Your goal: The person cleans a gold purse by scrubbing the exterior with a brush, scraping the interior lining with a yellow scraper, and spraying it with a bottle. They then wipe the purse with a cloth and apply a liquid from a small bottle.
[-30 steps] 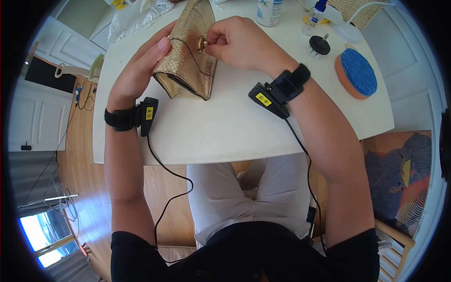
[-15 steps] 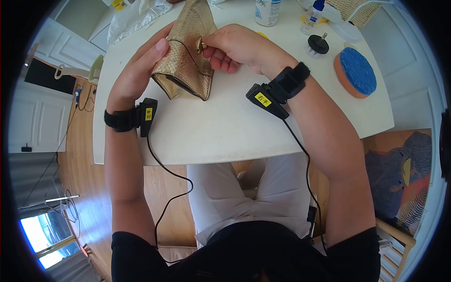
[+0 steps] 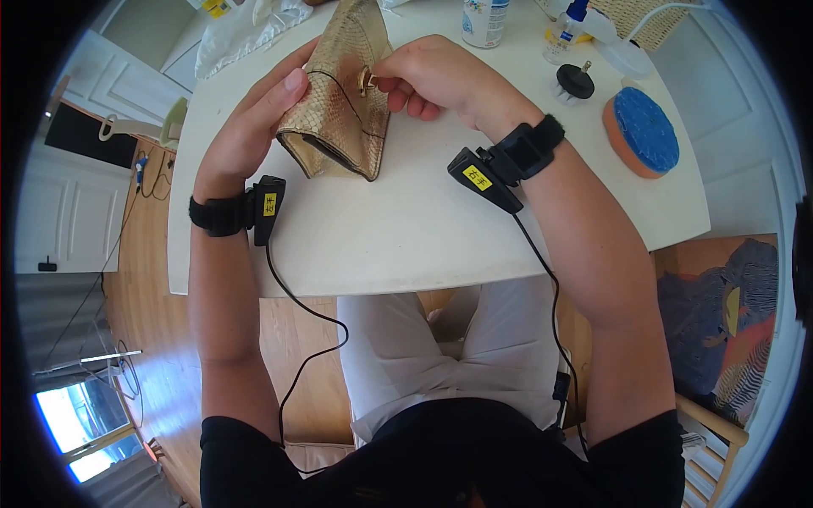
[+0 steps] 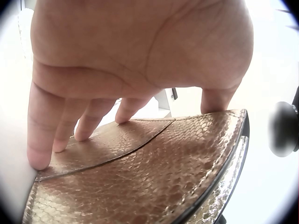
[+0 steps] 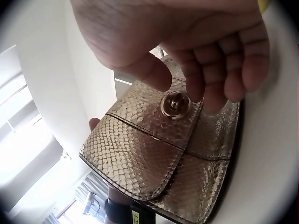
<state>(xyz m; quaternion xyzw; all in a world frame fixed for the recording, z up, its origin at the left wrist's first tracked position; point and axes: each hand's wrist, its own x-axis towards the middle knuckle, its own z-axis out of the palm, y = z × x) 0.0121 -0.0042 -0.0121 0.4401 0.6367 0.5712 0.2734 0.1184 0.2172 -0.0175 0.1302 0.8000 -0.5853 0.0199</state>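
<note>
A gold snake-textured clutch bag with a flap is propped on the white table. My left hand holds it from the left; its fingers spread over the back and the thumb bears on the edge. On the front of the flap sits a round gold turn lock. My right hand hovers at this lock, thumb and index finger just beside it and parted, the other fingers loosely bent. In the right wrist view the lock's knob shows uncovered between the thumb and the fingers.
To the right stand a printed spray can, a clear bottle with a blue top, a black round brush head and a blue and orange sponge. White shiny fabric lies at the back left. Thin cables run from both wrists.
My right hand's thumb and index finger have come away from the lock they pinched, and the other fingers have uncurled. My left hand and the bag have hardly moved.
</note>
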